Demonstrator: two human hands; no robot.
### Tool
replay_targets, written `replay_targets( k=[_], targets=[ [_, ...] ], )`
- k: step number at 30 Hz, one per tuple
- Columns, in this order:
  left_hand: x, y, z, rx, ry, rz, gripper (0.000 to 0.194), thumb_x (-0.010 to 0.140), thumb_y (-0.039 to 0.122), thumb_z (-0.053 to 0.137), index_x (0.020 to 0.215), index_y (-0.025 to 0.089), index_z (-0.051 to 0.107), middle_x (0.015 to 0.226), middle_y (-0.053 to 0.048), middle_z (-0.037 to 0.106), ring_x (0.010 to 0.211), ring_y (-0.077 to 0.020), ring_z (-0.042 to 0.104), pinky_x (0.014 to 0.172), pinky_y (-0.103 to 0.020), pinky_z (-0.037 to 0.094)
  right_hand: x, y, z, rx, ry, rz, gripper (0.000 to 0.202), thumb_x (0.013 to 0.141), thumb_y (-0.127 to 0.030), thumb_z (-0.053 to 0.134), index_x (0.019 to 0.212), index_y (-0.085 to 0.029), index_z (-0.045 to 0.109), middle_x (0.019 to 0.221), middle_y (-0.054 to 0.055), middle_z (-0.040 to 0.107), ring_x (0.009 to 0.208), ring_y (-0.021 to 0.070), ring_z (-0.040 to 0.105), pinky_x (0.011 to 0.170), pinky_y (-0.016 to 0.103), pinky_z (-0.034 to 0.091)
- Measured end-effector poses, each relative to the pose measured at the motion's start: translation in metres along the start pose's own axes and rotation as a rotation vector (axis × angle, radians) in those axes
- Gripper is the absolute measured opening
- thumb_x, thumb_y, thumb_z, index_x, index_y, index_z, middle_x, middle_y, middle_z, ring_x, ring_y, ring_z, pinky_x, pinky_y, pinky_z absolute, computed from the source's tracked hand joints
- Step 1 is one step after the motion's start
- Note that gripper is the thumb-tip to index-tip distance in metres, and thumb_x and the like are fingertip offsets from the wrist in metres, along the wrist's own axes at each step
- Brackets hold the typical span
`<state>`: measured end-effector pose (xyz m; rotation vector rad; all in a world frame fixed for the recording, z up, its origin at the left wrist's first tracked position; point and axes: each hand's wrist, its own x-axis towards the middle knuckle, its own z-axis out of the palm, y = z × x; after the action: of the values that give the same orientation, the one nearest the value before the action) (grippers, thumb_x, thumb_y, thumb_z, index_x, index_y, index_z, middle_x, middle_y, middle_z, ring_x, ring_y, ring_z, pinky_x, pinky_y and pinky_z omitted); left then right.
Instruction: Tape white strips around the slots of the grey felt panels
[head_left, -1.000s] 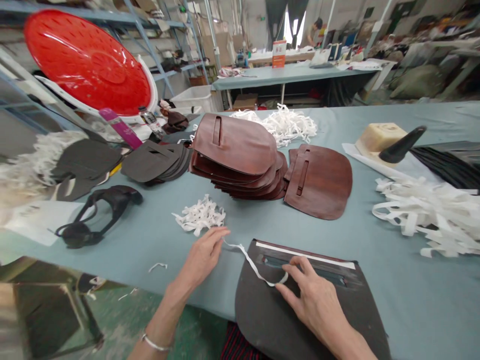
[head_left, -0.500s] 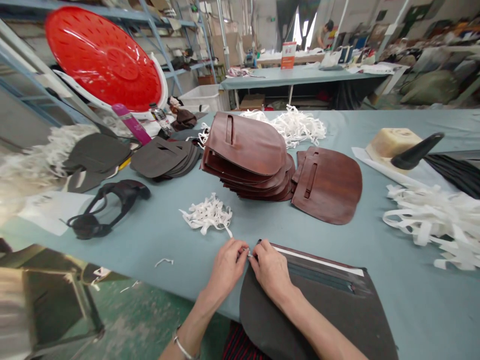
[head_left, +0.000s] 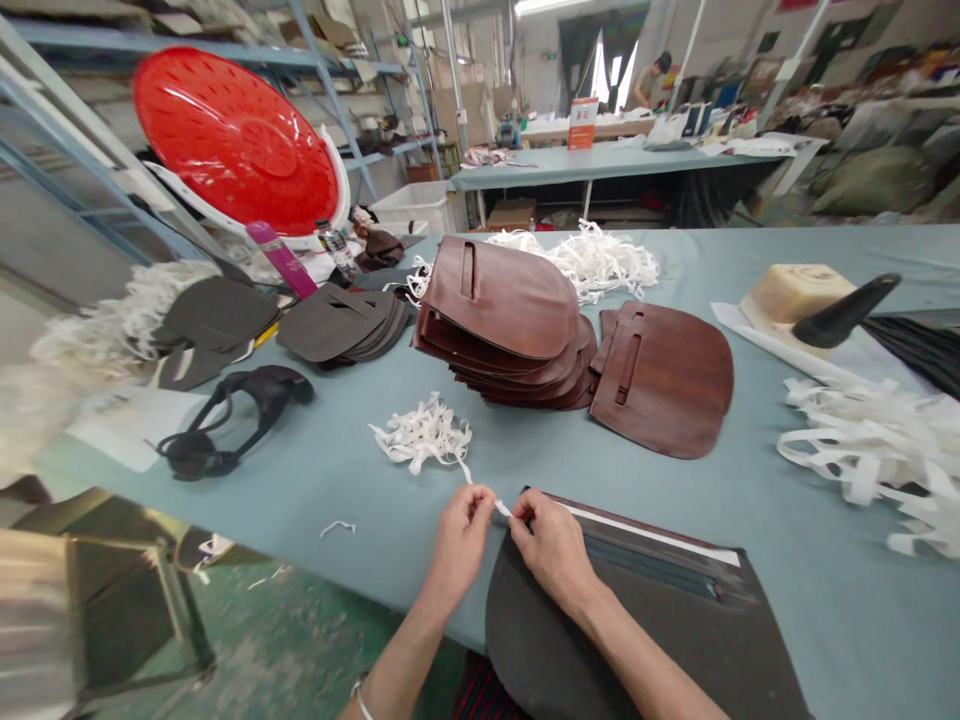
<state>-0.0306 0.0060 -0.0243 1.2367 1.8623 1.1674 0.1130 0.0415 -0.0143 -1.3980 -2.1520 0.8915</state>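
Observation:
My left hand (head_left: 463, 535) pinches a narrow white strip (head_left: 502, 507), which stretches between both hands. Its tail runs back to a small tangled pile of white strips (head_left: 424, 432). The fingertips of my right hand (head_left: 551, 540) are closed on the other end, above the corner of a dark grey leather panel (head_left: 637, 640). A straight white strip (head_left: 660, 533) lies along the panel's far edge, beside a zipper-like slot (head_left: 652, 568). Part of the panel is hidden under my right forearm.
Beyond my hands is a stack of brown leather panels (head_left: 502, 300), with another brown panel (head_left: 664, 380) to its right. Grey panels (head_left: 341, 322) and a black headset-like strap (head_left: 240, 420) lie left. To the right are white strips (head_left: 862, 450) and a yellowish block (head_left: 795, 295) with a black tool (head_left: 847, 312).
My hands have drawn slightly apart, and more of the white strip shows between them. The whole view has shifted a little.

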Motion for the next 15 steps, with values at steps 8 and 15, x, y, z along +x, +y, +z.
replay_targets(
  k=[8, 15],
  targets=[
    [0.029, -0.007, -0.036, 0.103, 0.293, 0.009, 0.024, 0.090, 0.030, 0.038, 0.106, 0.017, 0.050, 0.096, -0.007, 0.059, 0.085, -0.0196, 0.057, 0.082, -0.037, 0.045, -0.009, 0.013, -0.019, 0.200, -0.040, 0.078, 0.008, 0.079, -0.021, 0.052, 0.079, -0.018, 0.059, 0.063, -0.002, 0.056, 0.058, 0.0124, 0.050, 0.056, 0.022, 0.035],
    [-0.001, 0.045, -0.019, 0.481, -0.099, 0.567, 0.034, 0.091, 0.027, 0.044, 0.124, 0.029, 0.051, 0.128, -0.007, 0.053, 0.128, -0.0250, 0.037, 0.108, -0.046, 0.024, -0.014, -0.003, -0.029, 0.293, -0.011, -0.026, 0.013, 0.085, -0.022, 0.049, 0.078, -0.019, 0.059, 0.069, -0.001, 0.060, 0.064, 0.0125, 0.053, 0.063, 0.022, 0.039]
  ],
)
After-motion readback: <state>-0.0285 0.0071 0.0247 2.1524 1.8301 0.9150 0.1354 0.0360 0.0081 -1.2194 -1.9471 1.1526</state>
